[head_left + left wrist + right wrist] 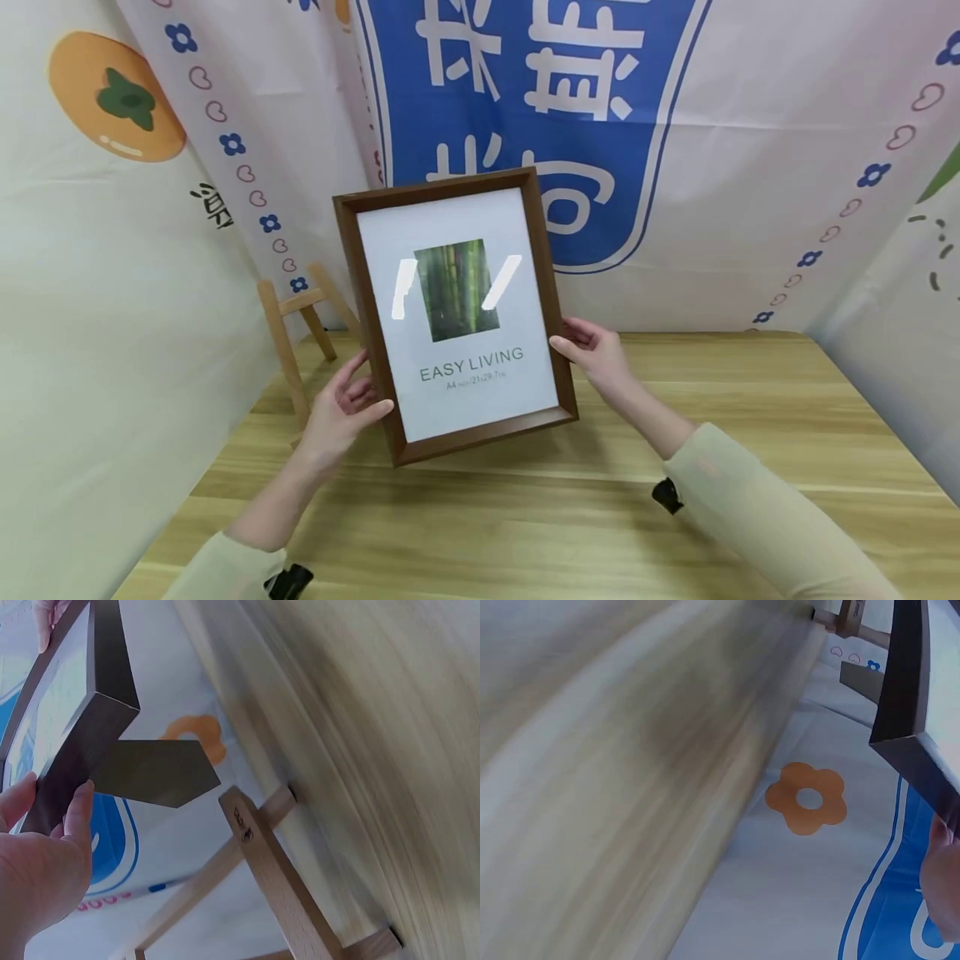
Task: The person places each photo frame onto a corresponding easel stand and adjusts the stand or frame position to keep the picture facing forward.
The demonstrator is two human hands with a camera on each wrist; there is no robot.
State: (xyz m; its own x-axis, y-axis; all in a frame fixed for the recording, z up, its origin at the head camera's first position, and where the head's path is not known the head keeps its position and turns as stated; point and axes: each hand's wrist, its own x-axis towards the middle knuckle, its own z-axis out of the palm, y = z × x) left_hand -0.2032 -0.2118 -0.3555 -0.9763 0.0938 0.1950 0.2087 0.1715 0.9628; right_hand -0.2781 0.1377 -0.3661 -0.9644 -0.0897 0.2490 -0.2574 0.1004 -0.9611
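Note:
A brown picture frame [459, 317] with a bamboo print and the words EASY LIVING is held up above the table, tilted a little. My left hand [341, 417] grips its lower left side, thumb on the front and fingers behind. On the opposite side my right hand [596, 354] pinches the edge between thumb and fingers. In the left wrist view a flat stand leg [157, 772] sticks out from the back of the frame. Just left of the frame stands a small wooden easel [288, 358], partly hidden by the frame and my left hand.
The wood-grain table [525, 517] reaches back to a white cloth [720, 250] with a blue panel of white characters. White cloth also hangs at the left and right sides. Black wrist devices [291, 581] show at both sleeves.

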